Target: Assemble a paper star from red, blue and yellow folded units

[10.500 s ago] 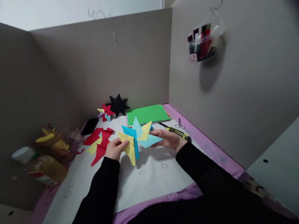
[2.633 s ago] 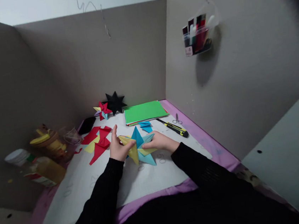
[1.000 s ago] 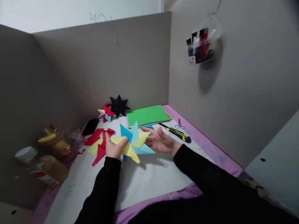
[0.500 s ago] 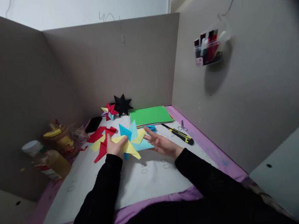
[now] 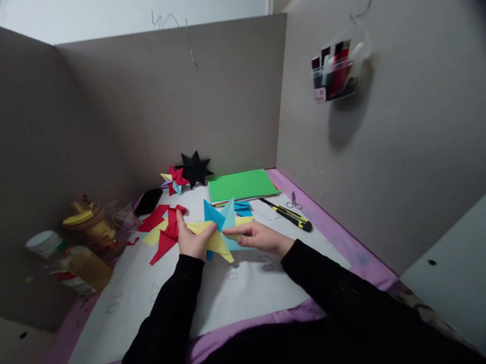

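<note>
A folded paper star [image 5: 228,213] with blue, light blue and yellow points is held up over the white paper sheet. My left hand [image 5: 192,239] is closed on its left side, thumb lying over a yellow point. From the right, my right hand [image 5: 266,238] also grips the star, its index finger laid across the front near the centre and the thumb just below. The other right fingers are mostly hidden. Just left of my left hand is a red folded paper piece [image 5: 165,240], with red and yellow paper [image 5: 156,233] beside it.
Behind stand a small multicoloured star [image 5: 175,179] and a black star [image 5: 196,168]. Green paper [image 5: 242,185] lies at the back, a yellow-black cutter [image 5: 292,216] and scissors [image 5: 294,202] at right. Left are a phone [image 5: 149,201], a bottle [image 5: 85,268] and a yellow-brown pot [image 5: 95,223].
My right hand has moved left, bringing its index finger from the star's right edge to its middle. The star has turned slightly in my left hand. The view has shifted a little.
</note>
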`<state>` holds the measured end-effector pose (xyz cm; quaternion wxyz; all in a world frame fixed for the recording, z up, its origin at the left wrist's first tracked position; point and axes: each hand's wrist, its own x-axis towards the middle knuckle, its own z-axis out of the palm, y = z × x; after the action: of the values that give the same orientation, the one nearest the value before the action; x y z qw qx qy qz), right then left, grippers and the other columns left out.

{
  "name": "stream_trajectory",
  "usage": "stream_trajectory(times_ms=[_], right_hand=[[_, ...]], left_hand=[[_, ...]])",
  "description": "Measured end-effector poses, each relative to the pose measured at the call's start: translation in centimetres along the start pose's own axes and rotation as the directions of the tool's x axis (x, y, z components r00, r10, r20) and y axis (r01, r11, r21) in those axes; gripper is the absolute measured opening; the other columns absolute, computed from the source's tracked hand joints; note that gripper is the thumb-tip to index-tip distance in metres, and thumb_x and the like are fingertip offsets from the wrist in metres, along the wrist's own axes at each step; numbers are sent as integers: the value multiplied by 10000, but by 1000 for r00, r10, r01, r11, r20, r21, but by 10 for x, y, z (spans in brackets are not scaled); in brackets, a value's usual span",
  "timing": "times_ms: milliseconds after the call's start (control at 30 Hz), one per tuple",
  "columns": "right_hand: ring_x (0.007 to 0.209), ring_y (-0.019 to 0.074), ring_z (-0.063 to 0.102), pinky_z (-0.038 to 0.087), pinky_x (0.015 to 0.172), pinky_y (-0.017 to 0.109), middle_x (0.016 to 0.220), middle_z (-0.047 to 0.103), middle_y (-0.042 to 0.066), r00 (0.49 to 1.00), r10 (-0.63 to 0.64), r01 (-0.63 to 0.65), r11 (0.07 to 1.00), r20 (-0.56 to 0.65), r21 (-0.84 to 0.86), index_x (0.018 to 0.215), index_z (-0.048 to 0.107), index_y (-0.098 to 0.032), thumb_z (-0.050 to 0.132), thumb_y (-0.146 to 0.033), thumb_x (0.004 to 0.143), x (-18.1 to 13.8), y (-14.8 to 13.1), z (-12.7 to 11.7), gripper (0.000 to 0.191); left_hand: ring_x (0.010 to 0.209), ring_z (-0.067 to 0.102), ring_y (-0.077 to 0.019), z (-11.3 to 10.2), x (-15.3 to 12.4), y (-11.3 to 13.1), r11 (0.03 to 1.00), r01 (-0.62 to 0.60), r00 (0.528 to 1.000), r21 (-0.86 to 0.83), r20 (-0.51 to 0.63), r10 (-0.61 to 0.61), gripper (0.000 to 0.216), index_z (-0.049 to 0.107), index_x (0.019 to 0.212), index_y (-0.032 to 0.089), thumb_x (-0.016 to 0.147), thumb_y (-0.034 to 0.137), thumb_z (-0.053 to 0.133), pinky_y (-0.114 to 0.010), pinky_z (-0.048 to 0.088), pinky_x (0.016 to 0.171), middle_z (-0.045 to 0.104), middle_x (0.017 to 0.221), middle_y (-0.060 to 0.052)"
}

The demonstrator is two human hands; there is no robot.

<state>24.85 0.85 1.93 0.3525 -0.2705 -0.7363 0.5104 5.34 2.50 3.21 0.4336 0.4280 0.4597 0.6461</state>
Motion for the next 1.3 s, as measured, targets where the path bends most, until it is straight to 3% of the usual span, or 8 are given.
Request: stream_trajectory(times_ms=[467, 700, 1000, 1233, 1300], right_hand=[[1256, 275, 449, 268, 1077, 461, 1348, 493, 117, 992, -39, 51, 994, 122, -98, 1306, 472, -181, 501, -648, 768, -2, -2, -4, 714], [1257, 247, 452, 273, 1081, 447, 1353, 489, 96, 993, -27, 39, 994, 113, -101, 1288, 488, -202, 520, -594, 792, -3, -1, -5, 633], [1246, 258, 465, 286, 1071, 455, 1344, 496, 111, 994, -9, 20, 995, 107, -97, 1286, 496, -185, 504, -631, 779, -3, -1, -4, 675], [1251, 250, 460, 273, 1087, 456, 1349, 494, 96, 997, 3, 5, 996, 80, -94, 1282, 496, -183, 580, -521, 789, -3, -2, -2, 604], [1250, 252, 459, 272, 1088, 465, 1349, 494, 99, 998, 18, -12, 996, 64, -92, 1277, 501, -178, 598, -489, 786, -3, -4, -2, 589]], left_hand=[[933, 642, -218, 2, -7, 2, 996, -61, 998, 61, 15, 61, 1164, 133, 1448, 226, 520, 130, 830, -347, 532, 833, 643, 1005, -65], [907, 654, -209, 4, -10, 2, 996, -72, 997, 61, 6, 72, 1126, 165, 1440, 242, 533, 121, 821, -332, 537, 820, 653, 977, -61], [875, 657, -210, 4, -10, 0, 997, -56, 998, 57, 6, 56, 1177, 132, 1447, 243, 509, 152, 837, -332, 541, 796, 660, 935, -57], [791, 649, -183, -2, -4, 0, 1000, -30, 993, 1, 110, 30, 1136, 108, 1448, 207, 560, 230, 815, -312, 529, 745, 660, 888, -63], [806, 643, -185, -7, 0, 1, 999, -35, 989, -4, 142, 35, 1103, 127, 1443, 215, 569, 246, 799, -319, 522, 740, 648, 981, -96]])
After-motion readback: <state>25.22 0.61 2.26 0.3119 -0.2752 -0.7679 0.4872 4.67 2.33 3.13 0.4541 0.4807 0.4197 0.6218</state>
